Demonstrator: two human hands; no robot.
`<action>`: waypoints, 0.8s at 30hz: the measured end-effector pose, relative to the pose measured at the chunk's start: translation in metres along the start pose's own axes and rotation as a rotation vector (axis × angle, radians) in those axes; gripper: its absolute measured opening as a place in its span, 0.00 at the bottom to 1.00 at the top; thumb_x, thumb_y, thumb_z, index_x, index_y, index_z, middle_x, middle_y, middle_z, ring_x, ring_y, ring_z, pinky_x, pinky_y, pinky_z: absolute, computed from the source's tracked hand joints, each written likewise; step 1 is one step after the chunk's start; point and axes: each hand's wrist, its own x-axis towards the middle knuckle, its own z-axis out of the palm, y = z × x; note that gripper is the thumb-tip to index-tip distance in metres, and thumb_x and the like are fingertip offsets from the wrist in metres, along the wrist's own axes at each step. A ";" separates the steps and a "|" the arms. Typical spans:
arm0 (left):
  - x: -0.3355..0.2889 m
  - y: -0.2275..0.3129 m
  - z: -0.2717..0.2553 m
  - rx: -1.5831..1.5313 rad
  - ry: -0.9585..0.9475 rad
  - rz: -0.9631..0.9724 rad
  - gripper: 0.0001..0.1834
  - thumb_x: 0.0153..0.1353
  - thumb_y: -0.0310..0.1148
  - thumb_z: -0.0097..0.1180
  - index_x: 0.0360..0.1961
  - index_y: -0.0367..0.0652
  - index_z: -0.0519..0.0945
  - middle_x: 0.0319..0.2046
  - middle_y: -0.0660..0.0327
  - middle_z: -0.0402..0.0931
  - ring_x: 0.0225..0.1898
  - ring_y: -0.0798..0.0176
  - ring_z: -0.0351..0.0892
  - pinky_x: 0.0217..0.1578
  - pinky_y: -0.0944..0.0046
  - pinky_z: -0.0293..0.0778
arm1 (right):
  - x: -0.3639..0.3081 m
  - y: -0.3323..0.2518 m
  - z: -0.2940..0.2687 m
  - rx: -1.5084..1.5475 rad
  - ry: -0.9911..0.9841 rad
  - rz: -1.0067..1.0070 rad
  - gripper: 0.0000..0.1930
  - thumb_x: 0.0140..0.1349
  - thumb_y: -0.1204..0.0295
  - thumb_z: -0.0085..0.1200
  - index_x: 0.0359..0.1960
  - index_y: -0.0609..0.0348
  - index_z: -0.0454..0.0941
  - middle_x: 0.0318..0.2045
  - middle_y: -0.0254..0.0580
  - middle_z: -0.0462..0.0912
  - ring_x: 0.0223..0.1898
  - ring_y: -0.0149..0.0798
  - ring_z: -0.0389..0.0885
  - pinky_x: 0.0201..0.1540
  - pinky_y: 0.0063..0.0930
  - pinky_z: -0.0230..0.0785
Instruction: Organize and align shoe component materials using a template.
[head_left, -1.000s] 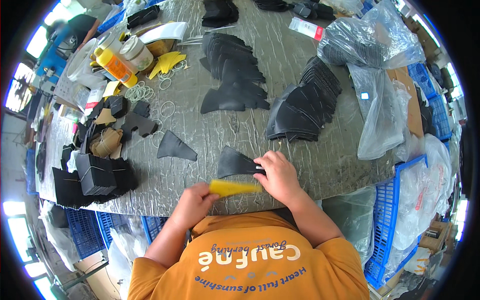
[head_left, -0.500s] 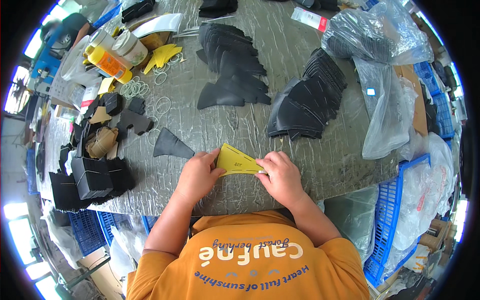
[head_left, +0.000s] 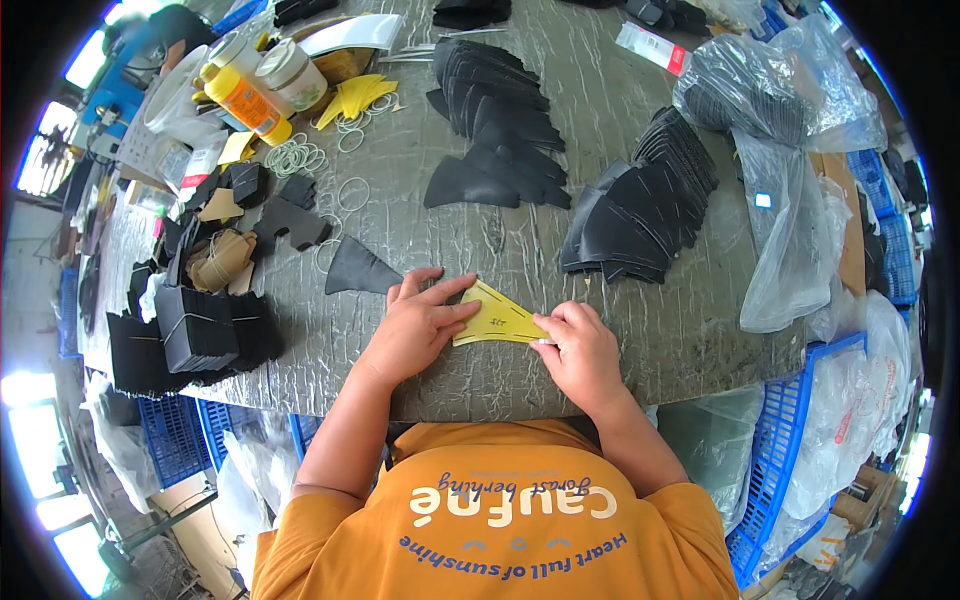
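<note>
A yellow fan-shaped card template (head_left: 497, 318) with dark slits along its edges and a small handwritten mark lies in front of me near the table's front edge. My right hand (head_left: 580, 350) pinches its narrow right end between thumb and fingers. At its wide left edge, my left hand (head_left: 415, 325) has its fingers stretched out and apart, the tips touching the template's corner and side. Just beyond the left fingers lies a single black fan-shaped piece (head_left: 358, 268), its narrow end close to them. Whether another piece lies under the template is hidden.
Two fanned stacks of black pieces, a middle one (head_left: 495, 120) and a right one (head_left: 640, 210), lie farther back. Bundled black pieces (head_left: 195, 330), rubber bands (head_left: 295, 157) and a yellow bottle (head_left: 245, 103) are at left. Plastic bags (head_left: 790, 230) and a blue crate (head_left: 775, 450) are at right.
My left fingers have opened out from their grip on the template's left edge. The template now sits slightly tilted, its narrow end still in my right hand. The whole view has shifted a little.
</note>
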 end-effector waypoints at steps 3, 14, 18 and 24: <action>-0.001 0.000 0.001 0.001 0.017 0.003 0.19 0.57 0.29 0.63 0.51 0.58 0.86 0.65 0.68 0.74 0.65 0.44 0.64 0.63 0.45 0.59 | 0.000 -0.001 0.000 -0.004 0.005 -0.004 0.17 0.48 0.74 0.69 0.43 0.57 0.85 0.35 0.36 0.76 0.39 0.42 0.78 0.38 0.38 0.75; 0.000 -0.002 0.000 0.002 0.024 0.014 0.19 0.57 0.30 0.64 0.50 0.57 0.86 0.64 0.69 0.74 0.65 0.45 0.65 0.63 0.45 0.60 | 0.001 -0.001 0.000 -0.004 0.014 -0.006 0.17 0.48 0.74 0.69 0.43 0.57 0.85 0.35 0.36 0.76 0.39 0.42 0.78 0.38 0.37 0.75; 0.001 -0.002 0.000 0.007 0.022 0.022 0.19 0.56 0.30 0.64 0.51 0.58 0.86 0.64 0.69 0.74 0.65 0.45 0.65 0.62 0.44 0.60 | 0.001 0.000 0.000 -0.007 0.007 -0.005 0.17 0.48 0.73 0.69 0.43 0.58 0.85 0.35 0.35 0.76 0.39 0.42 0.78 0.38 0.37 0.75; 0.001 -0.002 -0.001 0.029 0.015 0.028 0.21 0.55 0.31 0.65 0.51 0.60 0.86 0.65 0.69 0.73 0.66 0.45 0.65 0.62 0.44 0.61 | 0.006 -0.001 -0.004 0.029 0.067 -0.038 0.13 0.54 0.75 0.65 0.43 0.58 0.83 0.35 0.38 0.76 0.40 0.44 0.78 0.38 0.37 0.74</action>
